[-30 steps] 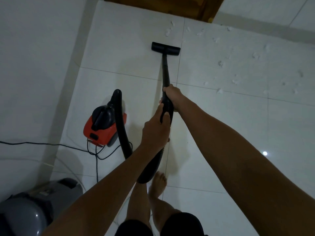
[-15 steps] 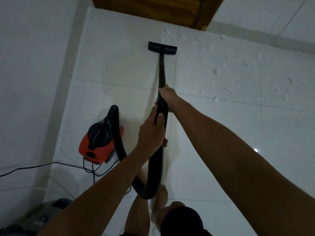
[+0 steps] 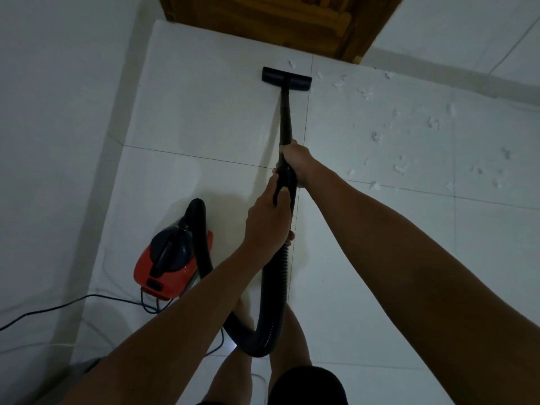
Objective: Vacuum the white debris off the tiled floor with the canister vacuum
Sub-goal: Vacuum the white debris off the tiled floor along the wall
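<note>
A black wand (image 3: 285,115) ends in a flat black floor nozzle (image 3: 286,78) that rests on the white tiled floor (image 3: 204,112) near a wooden door. My right hand (image 3: 298,162) grips the wand's lower end. Just behind it my left hand (image 3: 267,222) grips the ribbed black hose (image 3: 274,302). That hose loops down and back to the red and black canister vacuum (image 3: 169,258) at the left. White debris (image 3: 377,137) lies scattered on the tiles to the right of the nozzle, with a scrap (image 3: 291,64) just beyond it.
A white wall (image 3: 58,141) runs along the left. The brown wooden door (image 3: 277,19) closes off the far end. The black power cord (image 3: 58,308) trails left from the canister across the floor. My bare legs (image 3: 289,340) stand behind the hose loop.
The nozzle has slid forward toward the door and the debris near it. I have stepped forward, and the grey object at the lower left has nearly left the view.
</note>
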